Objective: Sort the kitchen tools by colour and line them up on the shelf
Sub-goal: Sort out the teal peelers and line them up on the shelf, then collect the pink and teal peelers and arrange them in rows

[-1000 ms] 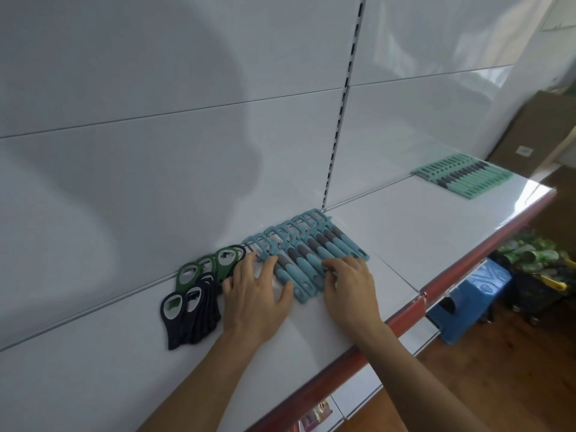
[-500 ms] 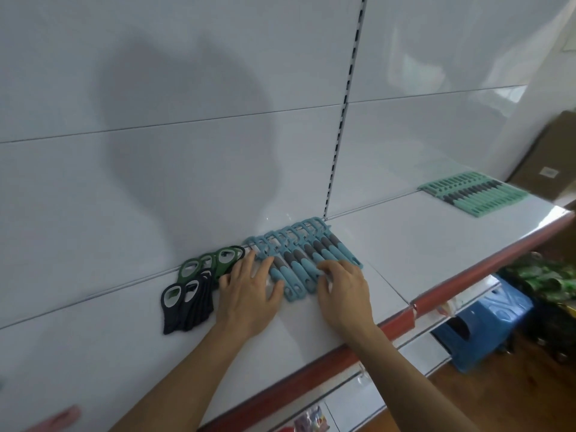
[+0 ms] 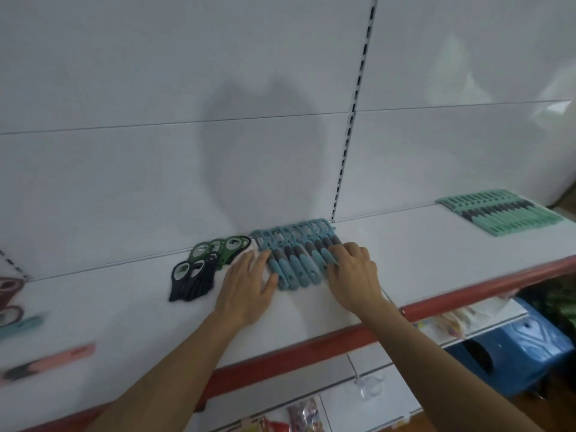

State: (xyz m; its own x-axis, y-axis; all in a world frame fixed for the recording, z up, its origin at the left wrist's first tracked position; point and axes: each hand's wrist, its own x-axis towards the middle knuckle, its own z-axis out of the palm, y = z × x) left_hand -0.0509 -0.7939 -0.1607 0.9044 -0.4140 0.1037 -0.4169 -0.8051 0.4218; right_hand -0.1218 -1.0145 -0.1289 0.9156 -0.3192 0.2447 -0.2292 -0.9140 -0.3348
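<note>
White red-edged shelf (image 3: 436, 260), left hand (image 3: 249, 285) and right hand (image 3: 352, 275) relaxed flat against blue peelers (image 3: 299, 266), blue stool (image 3: 514, 347) below

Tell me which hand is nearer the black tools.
Left. The left hand lies just right of the black tools; the right hand rests farther right, on the blue row.

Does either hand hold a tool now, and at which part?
Nothing is gripped. The left hand presses the row of blue peelers from its left side; the right hand presses the rightmost handles.
</note>
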